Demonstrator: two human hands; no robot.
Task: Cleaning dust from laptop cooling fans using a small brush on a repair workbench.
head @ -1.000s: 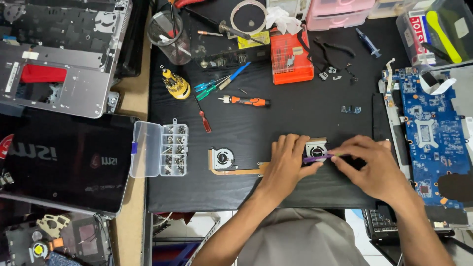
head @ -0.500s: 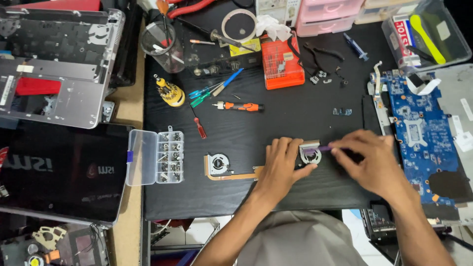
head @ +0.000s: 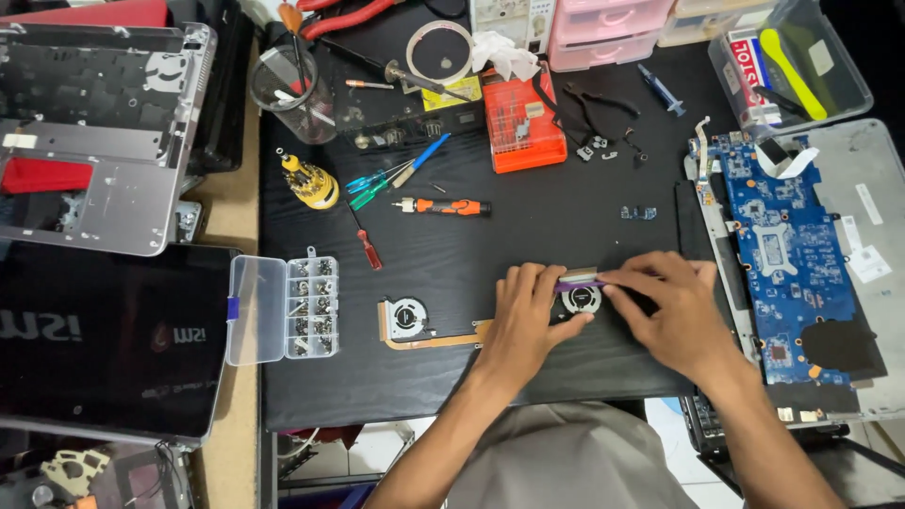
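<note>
Two hands on the job, both down on the black mat [head: 528,368] covering my table. My left hand [head: 528,316] lies flat-ish, fingers curled over the copper heat pipe where it meets the right-hand fan [head: 581,300], pinning it down. My right hand [head: 671,306] is pinched narrow around a thin purple tool [head: 580,282], whose tip lies across the top edge of that fan, right by my left fingertips. The twin fan [head: 407,318] sits at the other end of the pipe, just left of my left wrist, untouched.

Left of that, a clear compartment box of screws [head: 311,306] with its lid flipped open hangs at the mat's edge, next to a black laptop lid [head: 104,339]. On my right is the blue motherboard [head: 782,254] lying in its grey chassis.

Further up: a small red screwdriver [head: 366,247], an orange-handled driver [head: 448,206], blue and green ones [head: 391,177], a yellow stubby driver [head: 309,181]. Beyond those, an orange bit case [head: 523,127], a glass cup of tools [head: 294,90], a roll of tape [head: 439,49], pink drawers [head: 603,28] and a clear plastic bin [head: 801,61]. Top left is the silver palmrest shell [head: 104,132].
</note>
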